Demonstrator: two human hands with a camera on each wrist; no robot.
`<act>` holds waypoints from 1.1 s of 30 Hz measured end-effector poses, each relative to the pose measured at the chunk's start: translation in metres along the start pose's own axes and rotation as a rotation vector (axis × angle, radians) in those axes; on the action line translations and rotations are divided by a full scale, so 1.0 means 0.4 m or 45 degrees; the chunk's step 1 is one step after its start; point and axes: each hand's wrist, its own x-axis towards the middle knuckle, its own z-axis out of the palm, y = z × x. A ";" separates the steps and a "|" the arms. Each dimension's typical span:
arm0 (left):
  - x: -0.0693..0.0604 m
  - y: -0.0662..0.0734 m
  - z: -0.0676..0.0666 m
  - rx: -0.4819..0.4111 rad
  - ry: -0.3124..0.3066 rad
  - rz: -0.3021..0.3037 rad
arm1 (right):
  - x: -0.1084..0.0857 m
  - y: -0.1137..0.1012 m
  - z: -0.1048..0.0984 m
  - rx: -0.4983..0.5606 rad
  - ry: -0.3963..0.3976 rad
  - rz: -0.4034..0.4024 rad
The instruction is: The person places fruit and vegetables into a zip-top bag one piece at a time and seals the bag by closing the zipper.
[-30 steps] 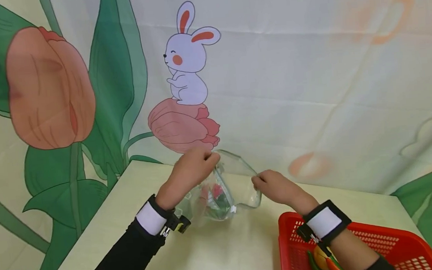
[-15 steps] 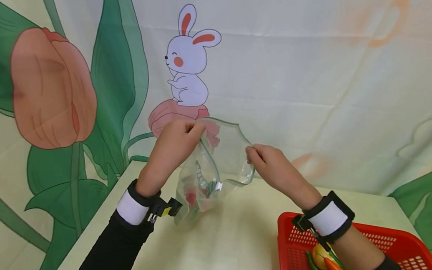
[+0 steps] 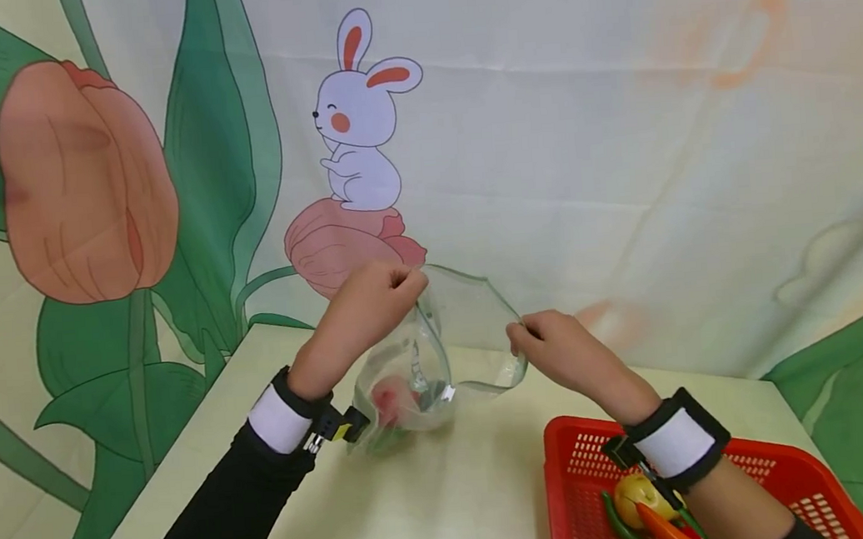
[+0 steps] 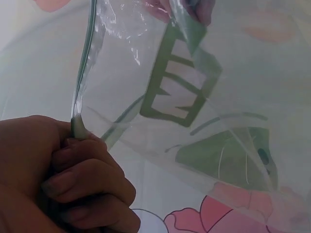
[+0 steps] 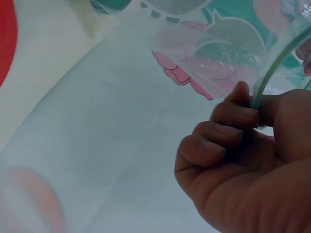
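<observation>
Between the two hands hangs a clear zip bag (image 3: pixel 473 325) with a green-edged mouth spread wide and a white slider at its lower rim. Something red and green shows through its lower part; the plastic blurs what it is. My left hand (image 3: pixel 374 307) pinches one side of the mouth, and in the left wrist view the curled fingers (image 4: pixel 92 174) grip the zip edge. The opposite side is pinched by my right hand (image 3: pixel 565 352); the right wrist view shows its thumb and forefinger on the green rim (image 5: pixel 277 63). Green printing marks the bag's side.
A red plastic basket (image 3: pixel 567 494) stands at the right front of the pale table (image 3: pixel 418 504), under the right forearm. In it lie a yellow round fruit (image 3: pixel 635 493), a green chili (image 3: pixel 618 524) and an orange carrot-like piece (image 3: pixel 663 529). A printed cloth (image 3: pixel 545 170) hangs behind.
Both hands first rose with the bag, its mouth spreading wider, then came down a little. The bag's lower part swung left and its red content shifted left. Both hands kept their hold.
</observation>
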 end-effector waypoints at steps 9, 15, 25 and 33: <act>-0.010 -0.015 0.086 0.046 -0.072 0.034 | -0.030 0.071 0.007 -0.038 -0.080 0.075; -0.014 -0.010 0.111 0.045 -0.112 0.034 | -0.056 0.092 -0.005 -0.028 -0.111 0.069; -0.024 -0.007 0.140 0.094 -0.158 0.020 | -0.106 0.117 -0.008 0.010 -0.170 0.089; -0.033 -0.008 0.144 0.096 -0.186 0.022 | -0.159 0.169 0.015 0.062 -0.215 0.180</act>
